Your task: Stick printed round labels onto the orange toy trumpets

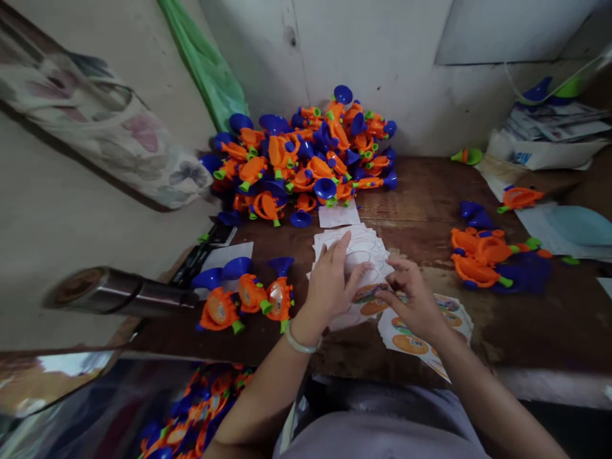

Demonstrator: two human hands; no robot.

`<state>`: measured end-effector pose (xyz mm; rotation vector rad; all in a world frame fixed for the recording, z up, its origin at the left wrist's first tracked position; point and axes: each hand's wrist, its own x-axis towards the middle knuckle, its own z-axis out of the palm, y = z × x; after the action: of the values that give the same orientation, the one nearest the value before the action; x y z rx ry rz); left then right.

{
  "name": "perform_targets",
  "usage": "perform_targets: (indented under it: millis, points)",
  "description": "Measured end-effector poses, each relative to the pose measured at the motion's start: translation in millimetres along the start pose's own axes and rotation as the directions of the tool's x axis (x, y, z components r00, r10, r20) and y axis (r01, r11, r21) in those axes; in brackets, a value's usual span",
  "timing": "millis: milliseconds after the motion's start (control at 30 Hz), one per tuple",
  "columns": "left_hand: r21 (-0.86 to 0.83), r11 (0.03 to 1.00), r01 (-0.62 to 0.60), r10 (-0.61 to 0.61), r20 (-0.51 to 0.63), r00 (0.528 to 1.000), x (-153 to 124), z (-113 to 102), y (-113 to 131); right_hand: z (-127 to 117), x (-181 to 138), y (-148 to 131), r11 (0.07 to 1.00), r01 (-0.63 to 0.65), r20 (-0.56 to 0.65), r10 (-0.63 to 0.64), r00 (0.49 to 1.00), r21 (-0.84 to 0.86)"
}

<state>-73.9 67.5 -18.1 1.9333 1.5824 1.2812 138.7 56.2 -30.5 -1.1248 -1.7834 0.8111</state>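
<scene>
As the head camera looks down over the person's forearms, the left hand (331, 284) and right hand (414, 301) meet over a fanned stack of white sticker sheets (354, 268) near the front of the desk (430, 194). The left fingers (346, 270) lie close together across the stack, apparently pinning it, with a pale bangle (301, 342) on that wrist. The right fingers (399, 278) curl narrowly at a sheet's edge beside printed orange oval labels (410, 344); whether they pinch anything cannot be told. More labels lie on a printed sheet (425, 338), partly under the right hand.

Just left of the hands, three orange toy horns (246, 296) with blue bells and green mouthpieces lie together, seemingly kept within easy reach. A large heap of toy horns (299, 156) is banked against the wall (363, 57), probably pushed back to leave working room. Others lie in a loose group (482, 258) on the right.

The desk's brown wood is scuffed and worn pale in patches. A metallic cylinder (119, 290) juts in at the left below a floral cloth (90, 121) and a green plastic bag (205, 64). Stacked papers (554, 124) sit in the far right corner, and more toy horns (191, 408) show below the desk's front edge.
</scene>
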Motion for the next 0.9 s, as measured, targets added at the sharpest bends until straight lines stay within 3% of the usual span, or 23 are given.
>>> perform_targets:
  millis: [100,200,300,433,533,767,900]
  points:
    - [-0.049,0.988,0.147,-0.142,0.099,0.985,11,-9,18,-6,-5,-16,0.991,0.121,-0.050,-0.118,0.992,0.056]
    - [-0.206,0.955,0.211,-0.185,0.139,0.973,12,-18,33,-14,-8,-28,0.988,0.155,-0.059,-0.154,0.986,0.022]
    - [-0.317,0.933,0.168,-0.137,0.118,0.984,10,-24,46,-21,-10,-38,0.988,0.149,-0.036,-0.150,0.988,-0.028]
    - [-0.334,0.939,0.084,-0.042,0.133,0.990,7,-29,58,-25,-13,-47,0.987,0.152,-0.050,-0.155,0.987,-0.058]
    - [-0.344,0.934,0.094,-0.043,0.153,0.987,6,-29,64,-26,-16,-49,0.976,0.208,-0.097,-0.213,0.972,-0.060]
    - [-0.426,0.867,0.259,-0.192,0.195,0.962,8,-23,70,-26,-24,-47,0.860,0.445,-0.211,-0.496,0.842,-0.248]
    - [-0.416,0.882,0.221,-0.202,0.090,0.975,17,-28,70,-27,-34,-49,0.808,0.462,-0.311,-0.575,0.757,-0.366]
